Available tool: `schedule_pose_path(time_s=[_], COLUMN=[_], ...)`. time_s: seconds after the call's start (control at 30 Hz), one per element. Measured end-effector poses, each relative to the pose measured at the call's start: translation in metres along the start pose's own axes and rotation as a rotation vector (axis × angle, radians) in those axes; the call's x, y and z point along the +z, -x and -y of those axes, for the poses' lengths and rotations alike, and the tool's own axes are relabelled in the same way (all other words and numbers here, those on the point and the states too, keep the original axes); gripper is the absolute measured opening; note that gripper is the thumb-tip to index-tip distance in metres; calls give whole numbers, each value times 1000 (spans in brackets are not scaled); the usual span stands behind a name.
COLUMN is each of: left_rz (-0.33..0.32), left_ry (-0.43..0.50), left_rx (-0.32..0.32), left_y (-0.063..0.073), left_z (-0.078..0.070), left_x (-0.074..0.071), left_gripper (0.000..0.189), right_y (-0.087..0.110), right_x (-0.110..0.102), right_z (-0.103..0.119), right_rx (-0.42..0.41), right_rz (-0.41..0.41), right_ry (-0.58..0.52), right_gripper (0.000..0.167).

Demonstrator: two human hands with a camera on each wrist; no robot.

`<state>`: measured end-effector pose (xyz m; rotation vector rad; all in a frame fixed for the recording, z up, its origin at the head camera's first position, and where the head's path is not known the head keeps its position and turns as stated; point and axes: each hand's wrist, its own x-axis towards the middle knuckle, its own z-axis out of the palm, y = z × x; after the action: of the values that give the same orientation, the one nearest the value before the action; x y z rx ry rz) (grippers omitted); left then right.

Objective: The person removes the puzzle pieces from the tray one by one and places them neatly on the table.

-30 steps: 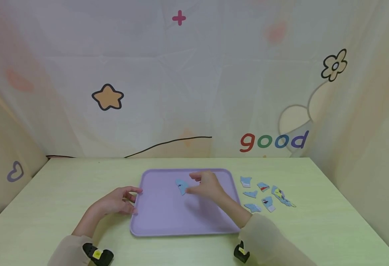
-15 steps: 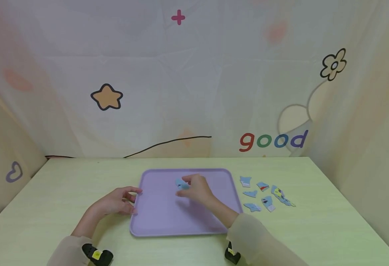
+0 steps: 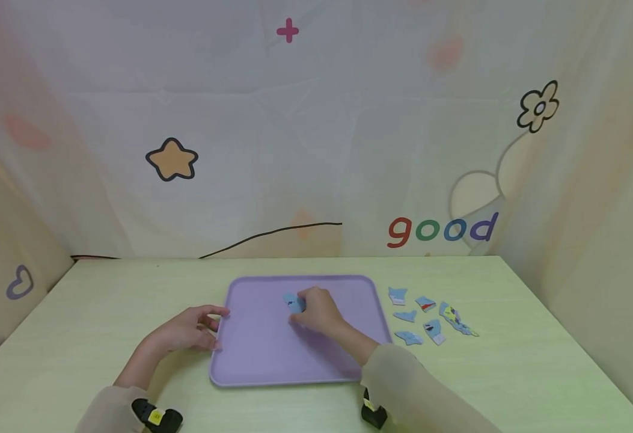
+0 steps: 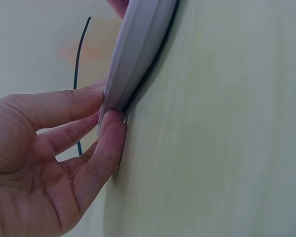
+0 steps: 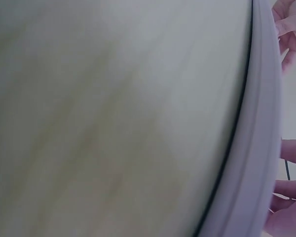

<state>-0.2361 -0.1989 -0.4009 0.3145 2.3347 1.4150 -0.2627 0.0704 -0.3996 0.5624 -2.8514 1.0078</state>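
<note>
A light-blue puzzle piece [image 3: 292,302] with a small dark mark lies on the purple tray [image 3: 262,355], left of its middle toward the back. My right hand [image 3: 318,313] holds it by its right side, index finger at the back and thumb in front. The hand covers part of the piece. At the tray's left edge, my left hand [image 3: 192,328] grips the rim with thumb and fingertips. The left wrist view shows that hand [image 4: 54,153] close up on the rim. In the right wrist view, my right hand [image 5: 291,197] is partly cut off beyond the tray edge.
Right of the tray lie several loose blue puzzle pieces [image 3: 409,338] on the pale wooden table [image 3: 148,288]. One larger piece [image 3: 454,319] with yellow lies farthest right. A printed curtain [image 3: 251,132] hangs behind the table.
My right hand has moved left to the blue piece, and its thumb and fingers have drawn closer together round it. The left hand has stayed at the tray's edge.
</note>
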Motion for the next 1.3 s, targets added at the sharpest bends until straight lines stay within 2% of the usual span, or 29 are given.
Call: schedule_pose_path(time_s=[0.07, 0.2, 0.23, 0.33, 0.53, 0.67, 0.9, 1.3], left_rz=[1, 8, 10, 14, 12, 10, 13, 18], left_ry=[8, 29, 33, 38, 27, 25, 32, 42], left_rx=[-3, -6, -4, 2, 4, 3, 1, 2], left_y=[0, 1, 1, 0, 0, 0, -1, -1], left_z=[0, 0, 0, 0, 0, 0, 0, 0], left_x=[0, 0, 0, -1, 0, 0, -1, 0], left_gripper=[63, 62, 62, 62, 62, 61, 61, 63], right_y=[-1, -2, -2, -2, -3, -2, -2, 2], right_x=[2, 5, 6, 7, 7, 6, 2, -3], right_z=[-2, -4, -6, -7, -5, -3, 0, 5], right_rx=[-24, -85, -122, -143, -104, -79, -57, 7], right_rz=[-9, -34, -56, -73, -72, -71, -54, 7], right_ry=[19, 52, 65, 85, 102, 117, 49, 41], right_gripper=[20, 34, 37, 36, 16, 37, 38, 45])
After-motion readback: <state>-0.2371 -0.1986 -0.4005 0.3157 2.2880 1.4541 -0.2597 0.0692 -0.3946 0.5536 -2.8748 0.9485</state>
